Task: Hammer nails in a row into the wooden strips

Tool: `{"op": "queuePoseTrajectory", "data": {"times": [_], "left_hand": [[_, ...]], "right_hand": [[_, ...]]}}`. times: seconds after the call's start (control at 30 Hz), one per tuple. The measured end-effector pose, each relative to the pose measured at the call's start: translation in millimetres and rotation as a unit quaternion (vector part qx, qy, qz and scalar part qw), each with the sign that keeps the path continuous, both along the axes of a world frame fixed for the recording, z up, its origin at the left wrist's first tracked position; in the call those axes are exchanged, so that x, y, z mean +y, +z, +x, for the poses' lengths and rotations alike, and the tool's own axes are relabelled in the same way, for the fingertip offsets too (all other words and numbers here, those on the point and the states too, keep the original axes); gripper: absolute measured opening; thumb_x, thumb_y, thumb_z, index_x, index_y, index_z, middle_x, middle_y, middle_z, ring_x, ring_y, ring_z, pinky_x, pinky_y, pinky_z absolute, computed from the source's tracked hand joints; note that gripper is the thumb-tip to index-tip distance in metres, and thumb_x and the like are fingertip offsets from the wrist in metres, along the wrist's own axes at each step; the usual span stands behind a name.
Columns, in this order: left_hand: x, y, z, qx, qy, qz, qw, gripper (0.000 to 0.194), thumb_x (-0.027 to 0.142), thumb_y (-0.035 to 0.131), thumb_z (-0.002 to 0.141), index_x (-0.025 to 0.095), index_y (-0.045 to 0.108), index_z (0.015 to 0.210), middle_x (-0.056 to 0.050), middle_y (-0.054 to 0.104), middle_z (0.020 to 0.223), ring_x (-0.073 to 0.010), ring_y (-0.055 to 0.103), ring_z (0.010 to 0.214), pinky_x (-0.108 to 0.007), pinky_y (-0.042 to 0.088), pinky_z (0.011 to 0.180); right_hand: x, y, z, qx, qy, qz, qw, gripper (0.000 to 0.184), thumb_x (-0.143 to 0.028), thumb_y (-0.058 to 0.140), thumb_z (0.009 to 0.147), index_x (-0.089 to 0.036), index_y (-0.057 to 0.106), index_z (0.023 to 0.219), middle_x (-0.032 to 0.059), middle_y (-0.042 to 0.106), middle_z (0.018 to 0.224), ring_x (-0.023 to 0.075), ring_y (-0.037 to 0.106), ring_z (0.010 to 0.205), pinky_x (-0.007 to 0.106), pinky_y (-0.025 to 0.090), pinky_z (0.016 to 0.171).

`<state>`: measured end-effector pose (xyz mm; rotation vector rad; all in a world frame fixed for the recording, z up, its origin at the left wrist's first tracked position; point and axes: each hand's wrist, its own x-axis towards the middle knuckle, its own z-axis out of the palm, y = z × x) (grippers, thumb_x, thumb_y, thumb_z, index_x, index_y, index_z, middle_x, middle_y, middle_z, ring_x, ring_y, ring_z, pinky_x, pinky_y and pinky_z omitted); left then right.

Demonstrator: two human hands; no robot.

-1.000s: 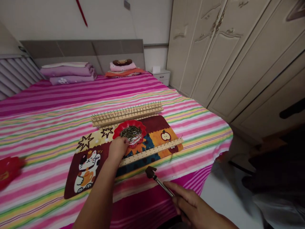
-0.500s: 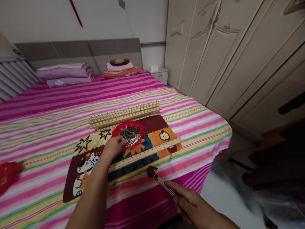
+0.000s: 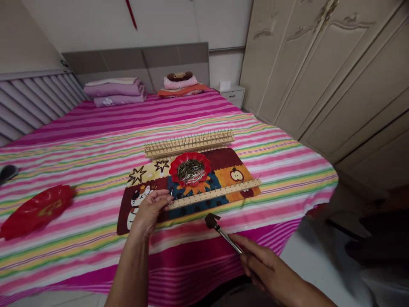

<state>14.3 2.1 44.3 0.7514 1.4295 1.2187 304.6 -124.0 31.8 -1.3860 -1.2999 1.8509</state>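
Left grip (image 3: 171, 197) pinching nail (image 3: 171, 194) | right grip (image 3: 242, 251) around hammer (image 3: 225, 236) | strip (image 3: 214, 194) beside left

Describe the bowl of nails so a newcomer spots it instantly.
A patterned mat lies on the striped bed. On it, just in front of the nail-studded wooden strips, sits a scalloped red bowl. Unlike the longer red dish to its left, it holds loose nails.
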Motion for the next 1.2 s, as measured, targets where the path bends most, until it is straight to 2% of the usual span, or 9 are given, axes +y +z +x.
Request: {"op": "queuePoseTrajectory", "data": {"times": [0.13, 0.23, 0.37, 0.5, 0.6, 0.7, 0.87, 1.03, 1.2], "left_hand": [[-4.7, -3.0, -4.5, -0.001, 0.017, -0.029, 0.999, 0.056, 0.031, 0.087, 0.029, 0.013, 0.067, 0.078, 0.0, 0.066, 0.064, -0.0083, 0.056, 0.056, -0.02, 0.045, 0.053], [-4.7, -8.0, -7.9, 0.02, 0.049, -0.007, 0.999, 0.048, 0.033, 0.086, 0.028, 0.014, 0.067, 0.068, 0.0, 0.067, 0.066, -0.0086, 0.057, 0.06, -0.021, 0.046, 0.059], [-2.4, -24.5, -11.9, 0.081, 0.09, 0.029, 0.992, 0.04, 0.037, 0.082, 0.036, 0.016, 0.069, 0.068, 0.001, 0.068, 0.069, -0.0096, 0.057, 0.065, -0.021, 0.044, 0.063], [0.1, -45.4, -13.7, 0.112, 0.081, 0.032, 0.99, 0.038, 0.042, 0.078, 0.043, 0.018, 0.068, 0.071, 0.002, 0.065, 0.065, -0.0103, 0.054, 0.06, -0.023, 0.042, 0.058], [1.2, -53.5, -13.0, 0.163, 0.077, 0.024, 0.983, 0.036, 0.044, 0.074, 0.046, 0.019, 0.068, 0.072, 0.002, 0.063, 0.062, -0.0097, 0.051, 0.056, -0.022, 0.037, 0.052], [1.1, -52.1, -9.8, 0.188, 0.081, 0.02, 0.979, 0.036, 0.045, 0.072, 0.048, 0.019, 0.068, 0.072, 0.001, 0.065, 0.064, -0.0105, 0.052, 0.056, -0.021, 0.035, 0.05], [-0.7, -43.4, -1.8, 0.197, 0.086, 0.023, 0.976, 0.034, 0.045, 0.071, 0.048, 0.02, 0.068, 0.071, 0.001, 0.066, 0.065, -0.0122, 0.055, 0.059, -0.023, 0.039, 0.053], [-1.4, -44.7, 1.0, 0.214, 0.077, 0.03, 0.973, 0.033, 0.046, 0.07, 0.049, 0.02, 0.067, 0.069, 0.0, 0.067, 0.065, -0.0138, 0.057, 0.061, -0.024, 0.041, 0.057], [-6.6, -43.6, 4.4, 0.294, 0.063, 0.027, 0.953, 0.027, 0.045, 0.065, 0.058, 0.022, 0.068, 0.072, 0.0, 0.068, 0.067, -0.0159, 0.059, 0.066, -0.026, 0.043, 0.062]], "right_hand": [[-1.6, -0.4, 0.6, -0.003, -0.002, 0.003, 1.0, 0.066, -0.05, 0.049, 0.085, -0.019, 0.042, 0.142, -0.0069, 0.042, 0.06, 0.0072, 0.032, 0.045, 0.022, 0.022, 0.044], [-0.6, 0.3, 1.5, -0.003, 0.006, 0.014, 1.0, 0.065, -0.052, 0.049, 0.086, -0.02, 0.042, 0.142, -0.0066, 0.042, 0.061, 0.0081, 0.033, 0.047, 0.022, 0.023, 0.045], [1.8, 1.5, 1.0, -0.004, 0.015, 0.021, 1.0, 0.065, -0.052, 0.048, 0.087, -0.019, 0.041, 0.142, -0.0065, 0.04, 0.061, 0.0088, 0.033, 0.049, 0.023, 0.023, 0.047], [3.6, 1.8, 0.2, -0.009, 0.02, 0.028, 0.999, 0.067, -0.052, 0.047, 0.087, -0.017, 0.039, 0.144, -0.0069, 0.038, 0.059, 0.0094, 0.032, 0.05, 0.023, 0.023, 0.047], [4.0, 3.3, 0.2, -0.015, 0.023, 0.037, 0.999, 0.067, -0.051, 0.046, 0.087, -0.016, 0.039, 0.144, -0.0068, 0.039, 0.059, 0.0095, 0.033, 0.049, 0.023, 0.024, 0.047], [4.4, 5.3, -0.4, -0.018, 0.023, 0.033, 0.999, 0.068, -0.052, 0.045, 0.086, -0.015, 0.039, 0.144, -0.0067, 0.039, 0.059, 0.0091, 0.034, 0.048, 0.023, 0.024, 0.046], [6.0, 4.2, -2.3, -0.016, 0.024, 0.027, 0.999, 0.069, -0.051, 0.045, 0.086, -0.014, 0.037, 0.145, -0.0074, 0.038, 0.059, 0.0086, 0.032, 0.047, 0.023, 0.023, 0.045], [6.1, 0.0, -1.9, -0.011, 0.028, 0.043, 0.999, 0.064, -0.05, 0.045, 0.088, -0.016, 0.041, 0.143, -0.0074, 0.037, 0.058, 0.0088, 0.033, 0.048, 0.022, 0.023, 0.044], [7.9, 5.0, -2.5, -0.003, 0.038, 0.07, 0.997, 0.057, -0.047, 0.044, 0.091, -0.021, 0.042, 0.142, -0.0067, 0.038, 0.059, 0.0088, 0.033, 0.048, 0.021, 0.024, 0.043]]}}
